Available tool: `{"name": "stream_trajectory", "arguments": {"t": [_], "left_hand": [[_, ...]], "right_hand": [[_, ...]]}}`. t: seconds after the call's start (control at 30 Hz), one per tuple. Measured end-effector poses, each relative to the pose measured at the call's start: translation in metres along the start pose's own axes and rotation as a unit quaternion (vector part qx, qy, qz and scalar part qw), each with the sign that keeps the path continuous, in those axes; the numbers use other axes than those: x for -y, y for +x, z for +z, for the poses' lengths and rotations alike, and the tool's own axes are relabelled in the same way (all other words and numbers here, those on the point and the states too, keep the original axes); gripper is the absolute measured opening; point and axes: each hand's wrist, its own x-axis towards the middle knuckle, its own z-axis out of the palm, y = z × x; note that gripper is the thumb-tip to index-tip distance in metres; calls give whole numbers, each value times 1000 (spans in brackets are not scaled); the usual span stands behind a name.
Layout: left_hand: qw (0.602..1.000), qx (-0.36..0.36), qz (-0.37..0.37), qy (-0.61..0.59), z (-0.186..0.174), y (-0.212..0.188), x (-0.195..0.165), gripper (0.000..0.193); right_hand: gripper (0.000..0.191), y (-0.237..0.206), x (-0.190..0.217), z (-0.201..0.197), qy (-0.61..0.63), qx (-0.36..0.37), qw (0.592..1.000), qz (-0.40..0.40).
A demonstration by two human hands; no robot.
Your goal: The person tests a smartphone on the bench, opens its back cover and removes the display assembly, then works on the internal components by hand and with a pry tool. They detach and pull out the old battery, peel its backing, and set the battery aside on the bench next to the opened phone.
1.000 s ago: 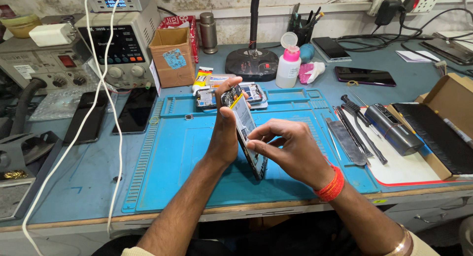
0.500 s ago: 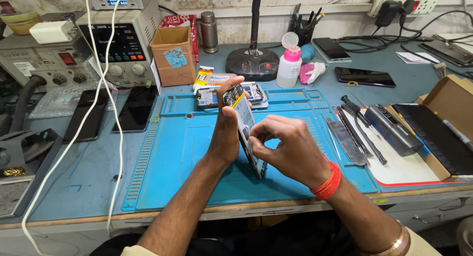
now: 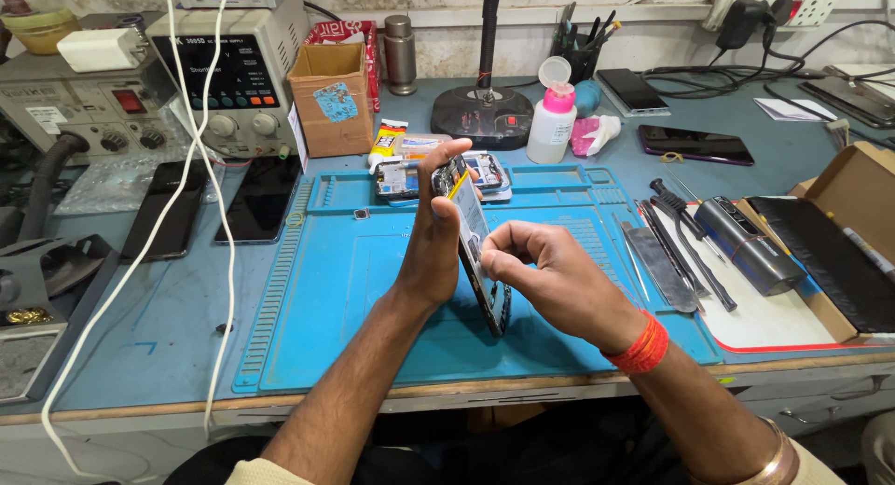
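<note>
Holding an opened phone [image 3: 477,252] on edge above the blue mat [image 3: 308,298], the left hand [image 3: 431,247] grips it from behind, thumb hooked over the top end. The right hand [image 3: 550,280] curls at the phone's face, fingertips [image 3: 492,252] pinched together against it; whether they hold anything small, I cannot tell. Another opened phone [image 3: 410,177] lies flat at the mat's far edge. To the right sit tools [image 3: 685,252] on a white pad [image 3: 774,317], and a pink-capped bottle [image 3: 552,121] stands behind.
</note>
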Motion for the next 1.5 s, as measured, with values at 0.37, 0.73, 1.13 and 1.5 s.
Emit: {"name": "stream_trajectory", "arguments": {"t": [0.37, 0.73, 1.13, 1.5], "left_hand": [[1000, 12, 13, 3, -1, -2, -8, 79], [1000, 12, 15, 0, 0, -1, -6, 77], [1000, 13, 3, -14, -2, -3, -2, 78], [998, 26, 55, 17, -5, -4, -2, 69]], "right_hand": [[19, -6, -2, 2, 59, 5, 997, 44], [25, -20, 3, 4, -85, -139, 986, -30], [18, -15, 15, 9, -171, -106, 977, -75], [19, -15, 17, 5, -170, -42, 984, -42]]}}
